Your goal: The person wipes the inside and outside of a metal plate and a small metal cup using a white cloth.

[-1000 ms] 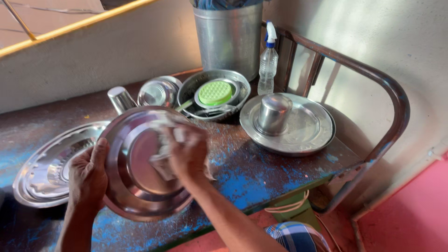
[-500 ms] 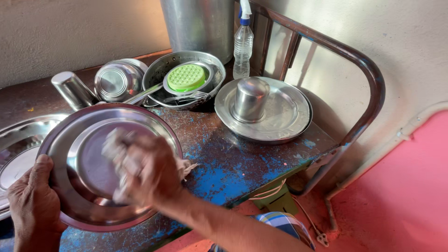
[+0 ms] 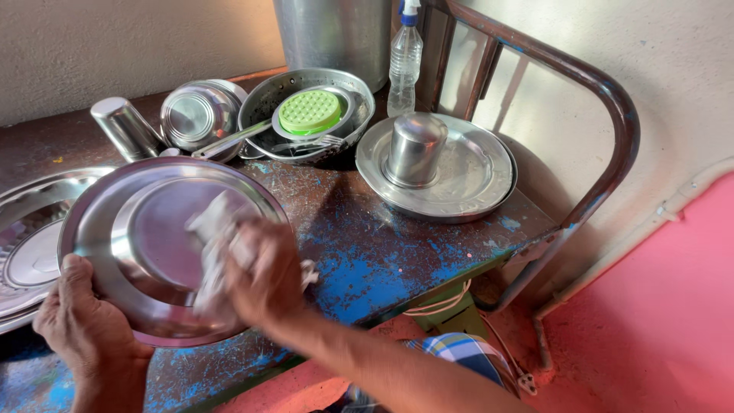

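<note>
- Two hands work on one steel plate [image 3: 145, 229], held tilted above the front edge of the table [image 3: 382, 260].
- We see little open room on the tabletop: the bare strip of chipped blue paint runs between the held plate and the right-hand corner, where the top ends at a rusty curved metal rail [image 3: 612, 122].
- Past the front edge the floor drops away, pink on the right, with a checked cloth just below our forearm.
- Our left hand [image 3: 84, 329] grips the plate's lower left rim, fingers curled behind it and thumb on the front.
- Our right hand [image 3: 264, 271] is closed around a crumpled whitish cloth [image 3: 210, 229] and presses it against the plate's inner face, on its right side.
- The plate is round, shiny, with a wide flat rim and a shallow centre.
- To the left, another steel tray [image 3: 30, 229] lies flat, partly behind the held plate.
- At the back stand an upturned steel tumbler [image 3: 126, 126], a small steel bowl [image 3: 195, 115] and a wider basin [image 3: 352, 92] holding a green round scrubber [image 3: 310, 112] and a fork.
- To the right, a second tumbler [image 3: 413, 149] sits upside down on a stacked steel plate [image 3: 474, 176], near a clear plastic bottle [image 3: 404, 65] and a tall steel drum [image 3: 332, 30].
</note>
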